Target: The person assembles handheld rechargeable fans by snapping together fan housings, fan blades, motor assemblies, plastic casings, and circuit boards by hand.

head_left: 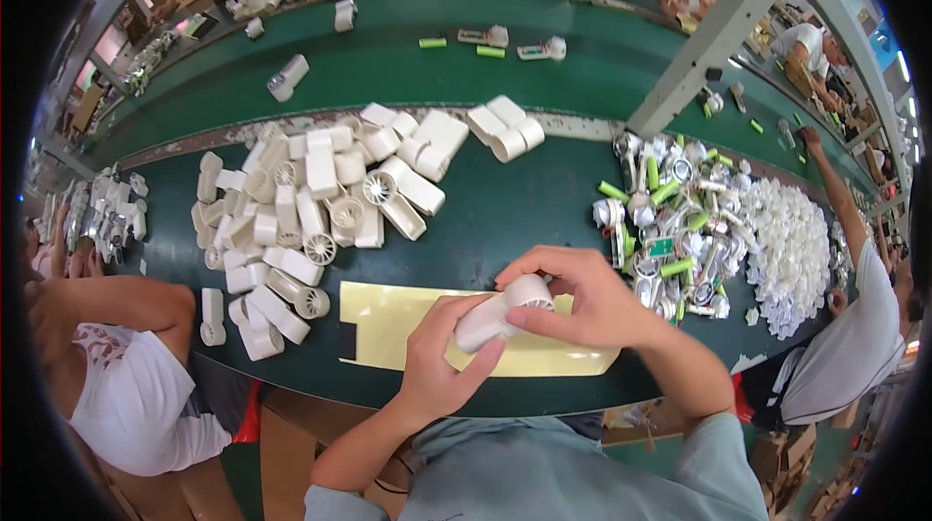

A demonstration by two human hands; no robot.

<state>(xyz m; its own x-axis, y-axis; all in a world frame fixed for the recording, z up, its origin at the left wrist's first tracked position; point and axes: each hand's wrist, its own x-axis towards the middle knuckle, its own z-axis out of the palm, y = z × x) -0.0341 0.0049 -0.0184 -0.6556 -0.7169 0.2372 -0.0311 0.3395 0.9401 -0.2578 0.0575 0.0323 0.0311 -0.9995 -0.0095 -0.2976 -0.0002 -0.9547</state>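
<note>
Both my hands are closed on one white plastic handheld fan housing (pixel 481 324), held tilted above a yellow sheet (pixel 379 312) at the table's front. My left hand (pixel 437 351) grips the handle end, its thumb along the lower side. Round the vented fan head my right hand (pixel 587 302) has its fingers and thumb. Left of the sheet lies a large heap of similar white housings (pixel 320 167), some with round slotted grilles showing. To the right is a pile of fan inner assemblies (pixel 670 230) with green cylindrical batteries and circuit boards.
A mound of small white plastic parts (pixel 791 249) adjoins the assemblies. Beyond the table runs a green conveyor (pixel 388 60) carrying scattered parts. A grey metal post (pixel 723 35) rises at the back right. Co-workers sit close on both sides, one in a white shirt (pixel 136 390) at left.
</note>
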